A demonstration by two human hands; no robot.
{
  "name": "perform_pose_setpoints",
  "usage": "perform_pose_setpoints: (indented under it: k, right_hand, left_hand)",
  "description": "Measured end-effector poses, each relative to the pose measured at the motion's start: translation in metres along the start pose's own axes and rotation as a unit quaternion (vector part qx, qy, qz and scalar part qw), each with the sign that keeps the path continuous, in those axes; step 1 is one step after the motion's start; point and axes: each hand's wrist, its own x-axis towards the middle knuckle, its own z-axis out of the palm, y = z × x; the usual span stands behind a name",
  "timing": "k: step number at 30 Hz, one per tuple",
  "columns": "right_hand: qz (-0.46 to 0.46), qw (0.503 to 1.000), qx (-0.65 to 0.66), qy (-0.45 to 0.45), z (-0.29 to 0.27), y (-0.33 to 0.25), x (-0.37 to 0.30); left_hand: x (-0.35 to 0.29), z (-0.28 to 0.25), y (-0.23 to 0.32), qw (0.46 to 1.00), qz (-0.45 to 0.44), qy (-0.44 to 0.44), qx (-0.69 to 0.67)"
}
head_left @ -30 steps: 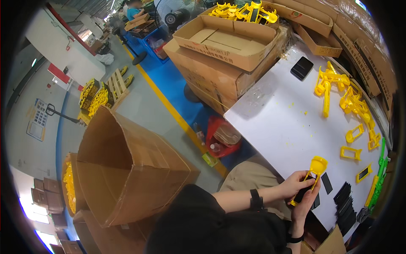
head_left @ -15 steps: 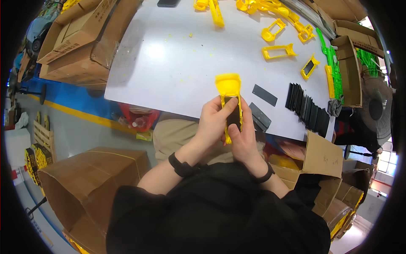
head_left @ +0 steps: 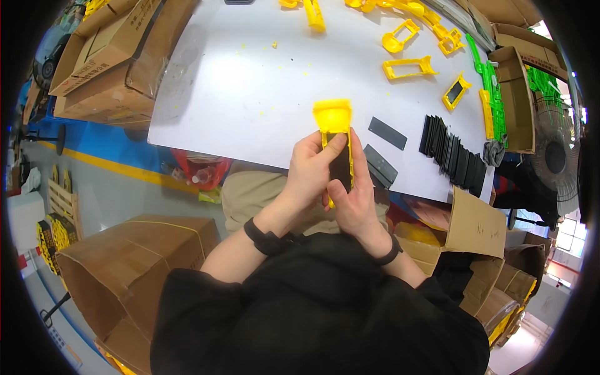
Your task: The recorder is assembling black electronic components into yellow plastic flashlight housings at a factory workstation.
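Between both hands, over the table's near edge, I hold a yellow plastic frame [head_left: 333, 116] with a flared far end. A dark flat plate [head_left: 340, 167] lies inside its long opening. My left hand [head_left: 307, 164] grips the frame's left side, thumb on the plate. My right hand [head_left: 357, 201] wraps its right side and near end, thumb on the plate's lower part. The frame's near end is mostly hidden by my fingers. Just right of my hands, loose black plates [head_left: 380, 167] lie on the table, and another dark plate [head_left: 387, 133] sits a little farther off.
A fanned row of black plates [head_left: 451, 155] spreads along the white table [head_left: 231, 94] at right. Yellow frames [head_left: 409, 67] lie beyond it, near green plastic parts [head_left: 494, 103]. Cardboard boxes stand at far left [head_left: 119, 69], near left [head_left: 137, 269] and near right [head_left: 475, 231].
Both thumbs stay on the plate inside the yellow frame. The frame and hands sit slightly farther left and up in the picture, while the whole view has shifted a little.
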Motion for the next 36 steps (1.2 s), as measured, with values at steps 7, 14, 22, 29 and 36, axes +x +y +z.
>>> perform_pose_setpoints:
  k: [7, 14, 22, 29, 36]
  right_hand:
    - [-0.050, 0.994, -0.093, -0.010, -0.003, 0.013, -0.002]
    - [0.075, 0.992, 0.100, -0.022, 0.003, -0.001, -0.002]
    - [0.040, 0.997, 0.052, -0.047, -0.005, 0.010, 0.003]
    - [0.028, 0.999, -0.028, 0.004, -0.002, 0.017, 0.007]
    - [0.007, 0.997, -0.070, 0.033, 0.001, 0.020, 0.006]
  left_hand:
    - [0.000, 0.001, 0.001, 0.998, 0.063, -0.010, -0.023]
    - [-0.005, -0.001, 0.010, 0.986, 0.124, 0.017, 0.113]
    - [-0.011, 0.010, 0.020, 0.928, 0.319, 0.076, 0.176]
    - [-0.010, 0.010, 0.012, 0.991, 0.089, 0.100, -0.012]
    - [-0.010, 0.015, 0.014, 0.991, 0.099, 0.085, 0.016]
